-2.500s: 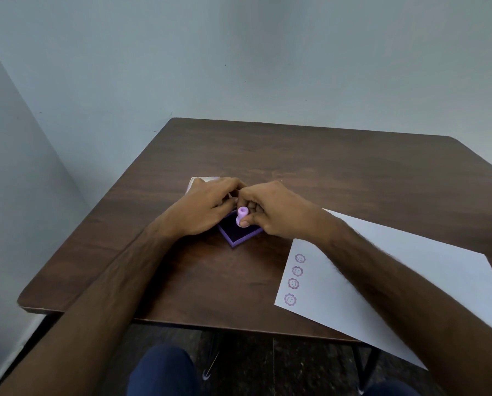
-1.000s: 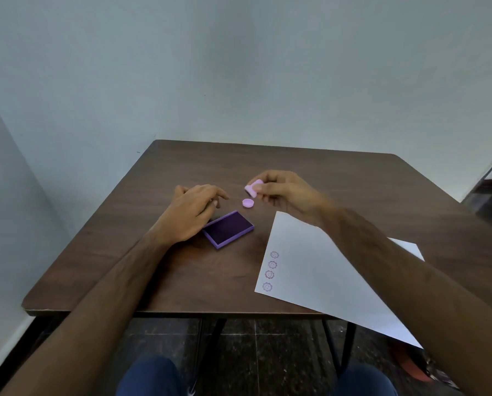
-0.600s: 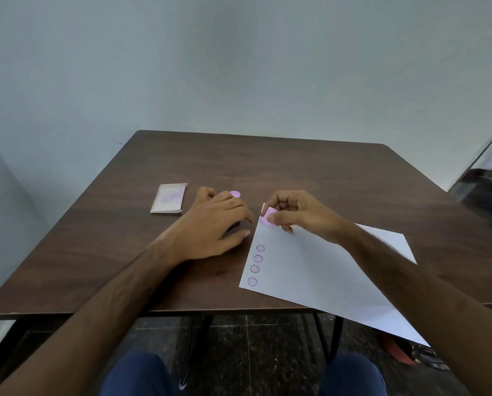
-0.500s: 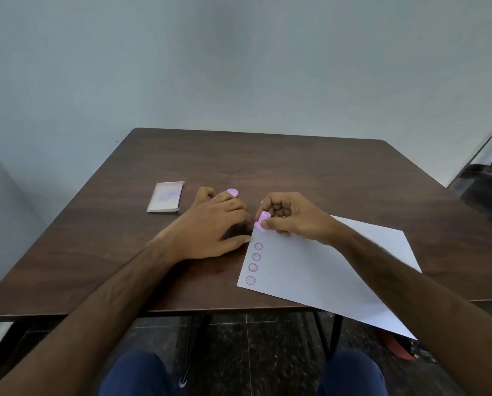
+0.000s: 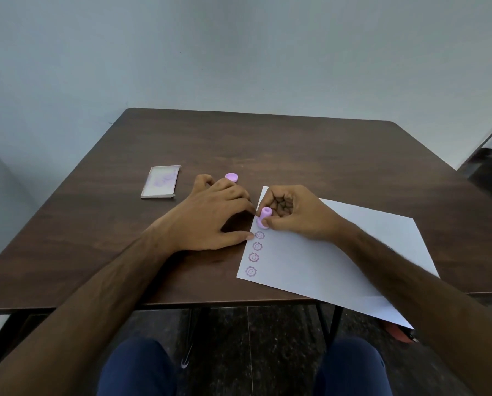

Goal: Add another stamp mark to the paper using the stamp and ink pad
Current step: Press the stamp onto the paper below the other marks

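1. At the far left of the surface (image 5: 102, 212) lies a flat clear lid (image 5: 161, 181) with faint purple smudges, well apart from the work and in nobody's way.
2. A small pink cap (image 5: 231, 176) sits just beyond the left hand (image 5: 210, 215), near its fingertips.
3. The left hand lies flat, fingers spread and holding nothing, its thumb tip touching the left edge of the paper (image 5: 339, 252). The ink pad is not visible; it may be under this hand, but that cannot be told.
4. The right hand (image 5: 296, 212) pinches the pink stamp (image 5: 264, 217) between thumb and fingers, upright, its base pressed on or just at the paper near the left edge.
5. Four purple smiley marks (image 5: 255, 252) run in a column directly below the stamp, so the pressing step appears to be in hand.
6. The next move likely calls for a straight lift, without sliding, to avoid smearing; the left thumb close by could steady the sheet.
7. The paper's near right corner overhangs the surface edge.
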A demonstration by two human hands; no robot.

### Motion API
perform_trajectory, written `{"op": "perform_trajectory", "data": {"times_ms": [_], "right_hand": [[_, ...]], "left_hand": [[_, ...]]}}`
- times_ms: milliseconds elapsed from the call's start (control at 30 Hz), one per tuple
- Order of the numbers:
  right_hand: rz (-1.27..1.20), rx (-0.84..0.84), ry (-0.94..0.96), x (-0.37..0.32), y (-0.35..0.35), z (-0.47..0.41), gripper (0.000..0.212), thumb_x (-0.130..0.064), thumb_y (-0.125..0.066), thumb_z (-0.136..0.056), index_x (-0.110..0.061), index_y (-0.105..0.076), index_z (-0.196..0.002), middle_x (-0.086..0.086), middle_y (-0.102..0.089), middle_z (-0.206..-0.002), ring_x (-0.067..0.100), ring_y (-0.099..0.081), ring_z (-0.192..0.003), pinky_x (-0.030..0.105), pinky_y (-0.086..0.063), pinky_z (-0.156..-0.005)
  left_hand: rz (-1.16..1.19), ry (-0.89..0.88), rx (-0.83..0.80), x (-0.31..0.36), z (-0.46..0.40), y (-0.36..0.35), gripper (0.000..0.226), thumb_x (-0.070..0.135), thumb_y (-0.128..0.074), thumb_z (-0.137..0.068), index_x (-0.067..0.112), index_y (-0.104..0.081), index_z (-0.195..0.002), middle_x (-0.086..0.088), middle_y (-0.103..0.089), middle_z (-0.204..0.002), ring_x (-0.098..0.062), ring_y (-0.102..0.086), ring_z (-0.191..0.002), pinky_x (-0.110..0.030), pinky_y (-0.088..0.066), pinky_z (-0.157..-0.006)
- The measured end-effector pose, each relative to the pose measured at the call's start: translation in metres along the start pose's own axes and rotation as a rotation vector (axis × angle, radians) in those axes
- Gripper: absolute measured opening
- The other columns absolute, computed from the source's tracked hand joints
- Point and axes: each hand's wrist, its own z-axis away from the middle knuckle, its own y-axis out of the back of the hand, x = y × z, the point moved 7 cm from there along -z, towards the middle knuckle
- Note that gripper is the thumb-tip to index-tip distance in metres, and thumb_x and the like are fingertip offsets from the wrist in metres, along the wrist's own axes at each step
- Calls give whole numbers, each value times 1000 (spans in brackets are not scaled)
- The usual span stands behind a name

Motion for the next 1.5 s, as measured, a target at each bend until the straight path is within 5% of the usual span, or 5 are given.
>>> {"op": "perform_trajectory", "data": {"times_ms": [433,567,700,933,1500], "right_hand": [[60,-2,4,1,-2,1,10,-14,-77,-87,-7,-73,-92,5,-79,-87,29,-73,-80,52,-59,-78],[85,-13,7,-1,-2,0,9,-14,-77,-86,-8,-73,-92,5,-77,-86,28,-71,-78,46,-58,-75],[212,-135,3,-10,1,-7,12,-18,-78,-87,-9,-75,-94,-6,-73,-81,8,-65,-69,26,-52,-65],[392,-228,18,-19,1,-13,15,-25,-79,-87,-14,-73,-96,-2,-75,-93,15,-69,-84,38,-57,-78],[347,-126,40,-13,0,-9,18,-22,-82,-83,-9,-72,-91,5,-74,-89,23,-66,-79,44,-56,-73]], "left_hand": [[19,21,-14,-3,1,-1,46,71,-46,-91,36,-63,-116,17,-58,-122,-7,-48,-118,-46,-33,-99],[22,17,-13,-2,1,-1,47,71,-46,-91,35,-63,-116,16,-59,-123,-8,-48,-119,-45,-33,-98],[20,7,-10,-2,1,-1,49,71,-45,-91,34,-64,-117,15,-60,-124,-9,-49,-120,-44,-32,-99],[7,0,9,-3,2,0,43,65,-47,-92,33,-61,-116,14,-60,-123,-10,-49,-117,-40,-28,-98],[-29,-20,75,1,1,6,15,32,-53,-96,30,-60,-109,15,-64,-113,-14,-57,-111,-41,-29,-96]]}}
